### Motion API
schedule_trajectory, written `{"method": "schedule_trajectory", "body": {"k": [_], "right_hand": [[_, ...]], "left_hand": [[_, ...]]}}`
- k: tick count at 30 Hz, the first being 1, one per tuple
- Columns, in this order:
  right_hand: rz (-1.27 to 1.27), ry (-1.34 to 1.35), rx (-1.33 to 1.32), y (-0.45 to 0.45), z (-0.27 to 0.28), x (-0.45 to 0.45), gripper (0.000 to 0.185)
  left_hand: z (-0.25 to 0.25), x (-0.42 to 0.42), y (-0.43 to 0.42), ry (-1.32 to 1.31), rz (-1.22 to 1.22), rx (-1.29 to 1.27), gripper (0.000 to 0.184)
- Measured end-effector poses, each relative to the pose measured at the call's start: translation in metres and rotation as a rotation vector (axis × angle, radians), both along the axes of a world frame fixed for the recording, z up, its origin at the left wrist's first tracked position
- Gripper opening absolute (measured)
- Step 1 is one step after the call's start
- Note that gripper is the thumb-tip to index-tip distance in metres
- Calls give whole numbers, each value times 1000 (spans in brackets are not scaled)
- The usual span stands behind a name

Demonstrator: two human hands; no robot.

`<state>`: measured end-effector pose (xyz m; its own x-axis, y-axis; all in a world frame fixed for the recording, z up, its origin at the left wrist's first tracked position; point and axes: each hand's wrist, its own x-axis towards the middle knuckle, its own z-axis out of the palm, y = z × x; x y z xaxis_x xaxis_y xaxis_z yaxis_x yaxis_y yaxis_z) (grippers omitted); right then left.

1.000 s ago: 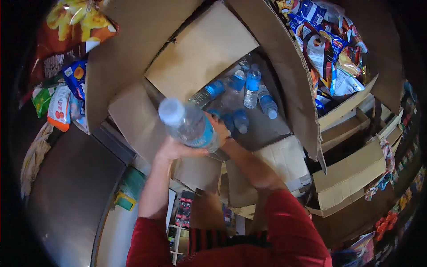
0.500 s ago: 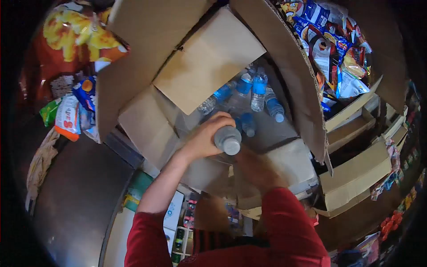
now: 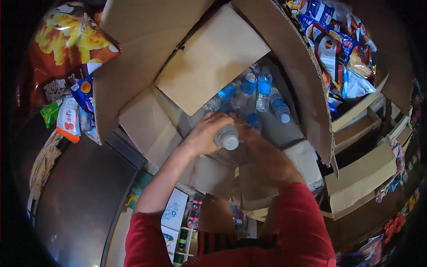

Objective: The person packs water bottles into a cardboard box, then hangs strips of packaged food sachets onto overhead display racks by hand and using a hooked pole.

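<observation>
My left hand (image 3: 207, 133) is wrapped round a clear plastic bottle (image 3: 228, 138), whose whitish cap points up toward the camera. Close against the bottle's far right side is my right hand (image 3: 243, 129), its fingers mostly hidden, so its hold cannot be made out. Both hands are over an open cardboard box (image 3: 282, 129). Inside it lie several clear bottles with blue labels, among them one (image 3: 263, 89) near the middle and another (image 3: 280, 107) at the right. A cardboard flap (image 3: 213, 60) covers the box's upper left part.
A second cardboard box (image 3: 311, 89) full of snack packets (image 3: 329, 53) stands at the upper right. Snack bags (image 3: 71, 40) hang at the upper left beside a dark panel (image 3: 80, 187). Empty cartons (image 3: 362, 182) sit at the right, and small bottles (image 3: 194, 213) below.
The held bottle has moved down and right from where it was raised, and now stands more upright over the box. My right hand has shifted slightly up, beside it. The view has shifted slightly.
</observation>
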<state>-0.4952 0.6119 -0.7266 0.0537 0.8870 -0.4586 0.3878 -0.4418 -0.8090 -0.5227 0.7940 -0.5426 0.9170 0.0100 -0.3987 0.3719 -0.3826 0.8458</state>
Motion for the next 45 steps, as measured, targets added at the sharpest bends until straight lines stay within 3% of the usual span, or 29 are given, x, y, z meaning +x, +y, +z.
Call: {"method": "schedule_trajectory", "body": {"k": [2,5,7,10,12,15,18,22,27,31,33,36,42,45], "right_hand": [[100,-74,-41,7,1,38,30],[380,-468,-454,37,11,99,40],[449,-868,-248,35,-14,115,49],[646,-818,-295,40,-57,140,51],[542,-900,-228,43,-92,127,51],[521,-925,-280,50,-100,125,42],[541,-964,-334,54,-111,123,36],[564,-1012,-214,52,-112,120,36],[580,-930,-165,61,-90,123,35],[647,-624,-609,76,22,124,28],[526,-604,-502,34,18,111,21],[333,-569,-588,14,55,92,17],[176,-439,-452,-1,65,68,19],[192,-287,-566,14,63,86,23]], "left_hand": [[-4,-5,-1,33,41,-32,56],[-8,6,-9,88,38,-126,56],[-17,15,-17,87,0,-164,57],[-47,27,-32,18,-84,-138,58],[-66,27,-41,3,-137,-73,60],[-80,20,-47,133,-185,-1,77],[-108,8,-56,303,-336,11,78],[-118,-4,-66,254,-404,89,78],[-100,3,-62,289,-247,-116,69],[-95,-3,-58,260,-178,-137,63],[-81,2,-54,270,-158,-96,60],[-87,-5,-59,292,-191,-70,58],[-112,-15,-73,466,-165,-17,63],[-118,-20,-77,407,-180,-11,62]]}}
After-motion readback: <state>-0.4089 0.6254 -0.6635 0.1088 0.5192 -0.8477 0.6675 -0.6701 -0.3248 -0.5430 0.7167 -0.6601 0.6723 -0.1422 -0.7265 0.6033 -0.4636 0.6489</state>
